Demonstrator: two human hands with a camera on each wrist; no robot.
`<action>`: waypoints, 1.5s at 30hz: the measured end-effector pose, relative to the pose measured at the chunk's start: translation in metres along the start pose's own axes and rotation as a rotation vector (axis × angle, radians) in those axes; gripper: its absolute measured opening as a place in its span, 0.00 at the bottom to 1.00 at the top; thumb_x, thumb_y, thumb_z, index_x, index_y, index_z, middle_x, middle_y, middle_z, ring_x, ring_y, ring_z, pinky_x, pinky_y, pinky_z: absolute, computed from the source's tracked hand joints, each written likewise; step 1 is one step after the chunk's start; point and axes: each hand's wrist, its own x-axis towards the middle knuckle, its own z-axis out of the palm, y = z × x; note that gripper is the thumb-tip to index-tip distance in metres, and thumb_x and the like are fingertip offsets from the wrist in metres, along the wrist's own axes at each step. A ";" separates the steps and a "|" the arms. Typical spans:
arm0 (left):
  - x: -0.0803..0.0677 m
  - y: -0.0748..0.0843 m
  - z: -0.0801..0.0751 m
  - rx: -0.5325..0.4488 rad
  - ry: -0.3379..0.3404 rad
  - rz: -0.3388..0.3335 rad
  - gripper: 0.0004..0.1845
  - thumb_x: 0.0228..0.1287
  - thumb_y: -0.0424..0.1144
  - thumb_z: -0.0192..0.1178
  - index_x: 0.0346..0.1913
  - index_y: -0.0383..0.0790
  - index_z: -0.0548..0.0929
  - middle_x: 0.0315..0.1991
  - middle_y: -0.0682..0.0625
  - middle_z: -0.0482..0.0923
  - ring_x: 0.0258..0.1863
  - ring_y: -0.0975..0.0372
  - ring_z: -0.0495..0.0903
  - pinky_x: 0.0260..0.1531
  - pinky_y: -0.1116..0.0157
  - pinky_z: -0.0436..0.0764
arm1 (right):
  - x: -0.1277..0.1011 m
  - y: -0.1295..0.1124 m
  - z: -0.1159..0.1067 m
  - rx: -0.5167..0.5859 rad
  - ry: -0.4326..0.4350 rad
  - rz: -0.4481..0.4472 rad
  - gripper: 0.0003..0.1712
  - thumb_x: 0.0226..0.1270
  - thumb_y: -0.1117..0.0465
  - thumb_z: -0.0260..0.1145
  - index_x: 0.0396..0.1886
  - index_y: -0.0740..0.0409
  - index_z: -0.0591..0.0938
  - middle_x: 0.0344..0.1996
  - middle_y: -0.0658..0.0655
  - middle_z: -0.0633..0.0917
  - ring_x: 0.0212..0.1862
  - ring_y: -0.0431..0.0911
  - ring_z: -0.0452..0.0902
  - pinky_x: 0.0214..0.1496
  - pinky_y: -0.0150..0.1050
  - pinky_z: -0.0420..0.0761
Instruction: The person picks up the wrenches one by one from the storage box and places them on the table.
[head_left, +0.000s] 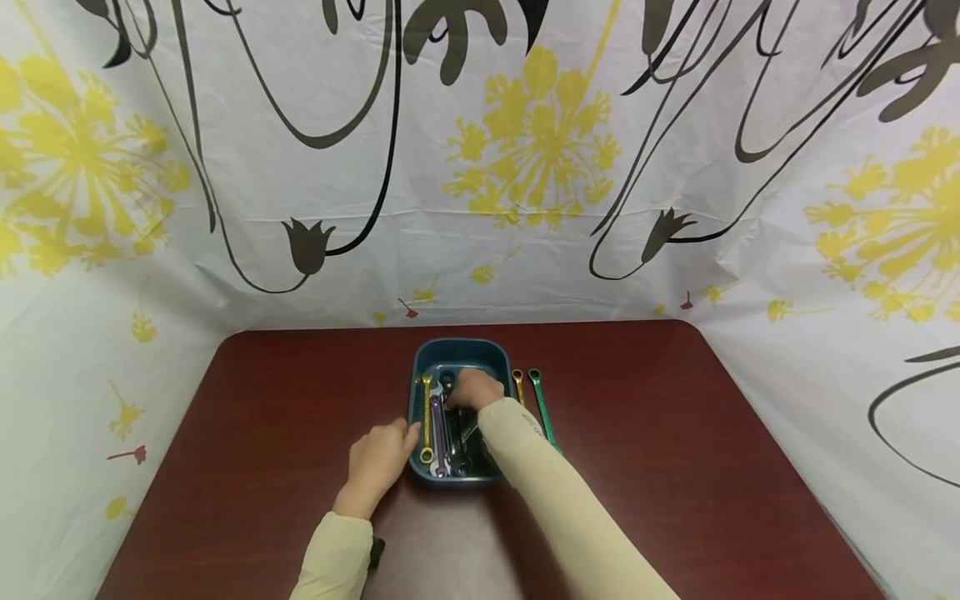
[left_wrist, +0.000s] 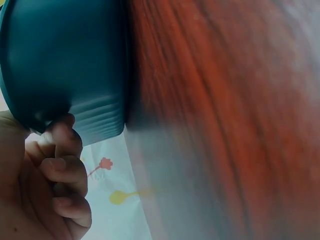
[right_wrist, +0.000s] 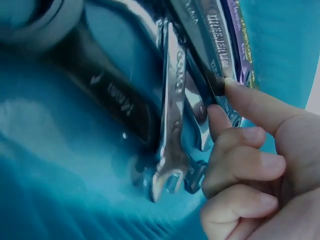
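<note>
A blue-green plastic bin [head_left: 461, 342] stands on the table with several wrenches inside. My left hand [head_left: 378, 458] holds its left rim, thumb over the edge and fingers curled outside against the wall. My right hand [head_left: 477, 388] reaches into the bin; thumb and index finger pinch a dark wrench [right_wrist: 200, 40] among the others. Beside it lie a purple wrench [head_left: 437, 429] and a yellow wrench [head_left: 427, 417] along the left wall. In the right wrist view, a chrome open-end wrench [right_wrist: 174, 95] and a black wrench [right_wrist: 100, 75] with a ring end lie nearer the camera.
Just right of the bin, a gold wrench [head_left: 518, 382] and a green wrench [head_left: 542, 407] lie on the dark red table [head_left: 315, 367]; the right sleeve covers part of them. A patterned white cloth [head_left: 480, 275] hangs behind and at both sides.
</note>
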 end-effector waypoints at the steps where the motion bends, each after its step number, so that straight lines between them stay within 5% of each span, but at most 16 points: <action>1: 0.000 0.000 0.000 0.000 -0.001 0.000 0.21 0.72 0.50 0.51 0.20 0.46 0.69 0.13 0.53 0.61 0.11 0.61 0.61 0.14 0.65 0.57 | 0.000 -0.001 0.000 -0.030 0.012 -0.009 0.11 0.47 0.54 0.77 0.23 0.56 0.85 0.23 0.52 0.84 0.28 0.46 0.76 0.33 0.42 0.71; 5: 0.001 0.001 -0.001 0.004 -0.004 -0.003 0.21 0.72 0.50 0.52 0.20 0.46 0.70 0.13 0.53 0.61 0.11 0.61 0.62 0.14 0.64 0.58 | -0.001 -0.003 -0.001 -0.085 0.008 -0.018 0.11 0.49 0.55 0.76 0.20 0.55 0.85 0.21 0.51 0.83 0.27 0.45 0.75 0.35 0.43 0.69; 13: -0.003 0.000 0.001 0.005 -0.032 -0.032 0.21 0.72 0.51 0.51 0.21 0.46 0.71 0.13 0.52 0.62 0.12 0.61 0.62 0.15 0.64 0.58 | 0.000 0.005 0.006 0.056 -0.052 -0.018 0.08 0.50 0.59 0.74 0.23 0.59 0.85 0.22 0.54 0.85 0.27 0.46 0.80 0.30 0.38 0.73; 25: -0.002 0.000 0.001 0.007 -0.029 -0.025 0.21 0.71 0.50 0.52 0.20 0.45 0.71 0.13 0.52 0.61 0.12 0.61 0.62 0.15 0.64 0.58 | 0.009 0.016 0.007 0.294 -0.142 0.018 0.09 0.52 0.64 0.73 0.21 0.62 0.81 0.20 0.55 0.78 0.24 0.47 0.73 0.27 0.40 0.75; 30: -0.001 0.001 0.000 0.015 -0.032 -0.011 0.20 0.72 0.50 0.52 0.21 0.46 0.72 0.13 0.52 0.62 0.12 0.61 0.62 0.15 0.64 0.58 | 0.009 0.019 0.006 0.337 -0.164 0.030 0.09 0.52 0.63 0.73 0.25 0.63 0.81 0.25 0.57 0.79 0.27 0.48 0.75 0.29 0.40 0.77; 39: -0.001 0.001 0.000 0.016 -0.037 -0.011 0.20 0.72 0.50 0.52 0.21 0.46 0.73 0.13 0.52 0.62 0.12 0.61 0.62 0.15 0.64 0.59 | 0.007 0.019 0.006 0.428 -0.168 0.064 0.15 0.58 0.63 0.71 0.17 0.57 0.74 0.14 0.51 0.67 0.20 0.44 0.64 0.24 0.37 0.69; 45: 0.000 0.001 -0.001 0.027 -0.032 0.000 0.21 0.72 0.50 0.51 0.20 0.46 0.71 0.13 0.53 0.62 0.12 0.61 0.62 0.15 0.64 0.58 | 0.006 0.014 -0.001 0.451 -0.178 0.054 0.17 0.61 0.61 0.69 0.18 0.57 0.71 0.17 0.52 0.69 0.22 0.46 0.67 0.25 0.39 0.71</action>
